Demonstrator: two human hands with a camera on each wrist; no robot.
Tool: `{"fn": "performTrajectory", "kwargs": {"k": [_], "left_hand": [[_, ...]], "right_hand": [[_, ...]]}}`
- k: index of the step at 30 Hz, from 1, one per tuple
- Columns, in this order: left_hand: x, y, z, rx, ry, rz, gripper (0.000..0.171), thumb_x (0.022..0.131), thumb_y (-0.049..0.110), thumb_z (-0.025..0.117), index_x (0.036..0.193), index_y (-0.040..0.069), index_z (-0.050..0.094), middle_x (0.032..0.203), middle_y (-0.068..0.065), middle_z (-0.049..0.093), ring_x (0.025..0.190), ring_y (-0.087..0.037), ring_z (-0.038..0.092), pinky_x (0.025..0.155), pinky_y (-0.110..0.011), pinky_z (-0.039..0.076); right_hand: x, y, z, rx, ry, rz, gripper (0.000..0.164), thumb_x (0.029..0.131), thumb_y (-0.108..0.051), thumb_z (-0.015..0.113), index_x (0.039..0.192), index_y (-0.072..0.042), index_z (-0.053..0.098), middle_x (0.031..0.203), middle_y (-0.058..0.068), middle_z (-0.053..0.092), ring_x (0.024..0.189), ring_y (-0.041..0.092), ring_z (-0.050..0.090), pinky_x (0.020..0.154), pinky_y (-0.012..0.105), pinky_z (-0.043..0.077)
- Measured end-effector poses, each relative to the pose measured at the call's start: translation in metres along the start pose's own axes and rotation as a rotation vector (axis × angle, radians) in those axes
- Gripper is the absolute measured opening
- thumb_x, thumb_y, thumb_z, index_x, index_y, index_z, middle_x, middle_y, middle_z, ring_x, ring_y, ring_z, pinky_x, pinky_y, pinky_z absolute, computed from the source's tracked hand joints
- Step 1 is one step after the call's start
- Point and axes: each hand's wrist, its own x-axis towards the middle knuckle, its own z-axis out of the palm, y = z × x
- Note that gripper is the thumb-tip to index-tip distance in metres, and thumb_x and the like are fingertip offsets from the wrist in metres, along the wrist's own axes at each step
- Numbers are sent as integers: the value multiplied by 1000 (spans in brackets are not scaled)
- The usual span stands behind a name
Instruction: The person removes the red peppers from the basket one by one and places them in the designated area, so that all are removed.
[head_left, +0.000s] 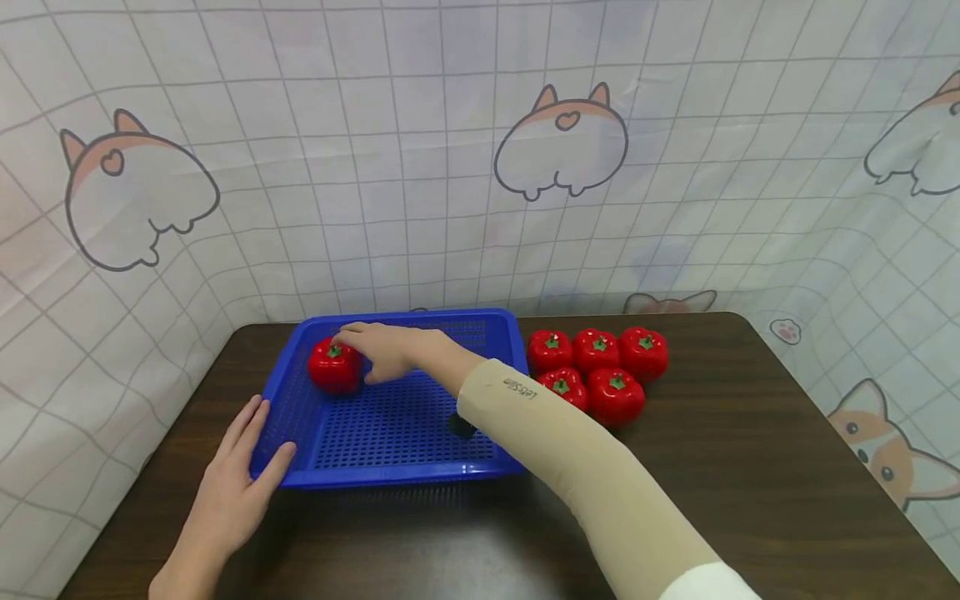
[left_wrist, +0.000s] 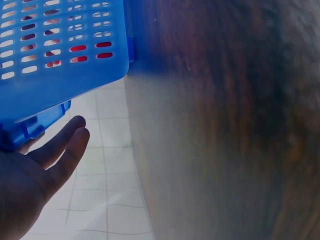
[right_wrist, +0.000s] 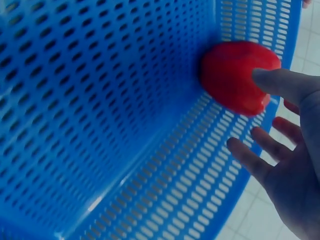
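Note:
A blue plastic basket (head_left: 390, 477) with slotted walls lies on a dark wooden table. One red bell pepper (head_left: 334, 371) with a green stem sits inside its far left corner. My right hand (head_left: 386, 346) reaches in beside this pepper with its fingers spread; in the right wrist view the thumb overlaps the pepper and the other fingers stand apart from it. My left hand (head_left: 238, 492) is at the basket's near left corner, its fingers along the outside of the rim and the thumb by the front edge. In the left wrist view those fingers (left_wrist: 75, 147) extend straight past the rim.
Several more red bell peppers (head_left: 615, 397) stand close together on the table (head_left: 720, 467), right of the basket. A small black object (head_left: 462, 427) shows under the right forearm. A white grid-patterned cloth (head_left: 420, 167) with cartoon dogs hangs behind and beside the table.

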Motion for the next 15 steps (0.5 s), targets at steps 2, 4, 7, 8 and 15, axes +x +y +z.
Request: {"fn": "performTrajectory", "kwargs": {"k": [2,4,7,8,15], "left_hand": [[0,0,0,-2,0,-3,72,104,32,60,162,4,28,168,-15,21,146,-53,28,108,-75,27],[-1,0,0,-3,0,-1,71,105,32,60,162,3,28,168,-16,21,145,-53,28,107,-75,28],[-1,0,1,-7,2,1,71,105,32,60,162,3,28,168,-16,21,145,-53,28,107,-75,28],[-2,1,1,-9,4,1,71,105,32,60,162,3,28,168,-16,22,145,-53,29,107,-75,28],[-2,1,-1,-13,11,5,71,105,32,60,162,4,28,168,-15,21,145,-53,28,106,-75,28]], "right_hand": [[6,-4,2,-2,7,10,78,96,-12,72,162,-15,30,170,8,19,153,24,24,119,36,31],[10,-8,5,-1,8,17,79,96,-12,71,163,-17,29,171,6,16,154,24,21,119,37,31],[17,-14,8,-26,-1,26,80,96,-14,72,163,-20,29,171,4,13,155,24,17,120,38,29],[19,-16,10,-38,-5,29,80,96,-15,72,163,-21,28,172,3,12,155,24,16,120,38,28],[29,-24,18,-118,16,55,74,97,-20,72,161,-27,33,171,0,16,154,23,19,117,36,35]]}}
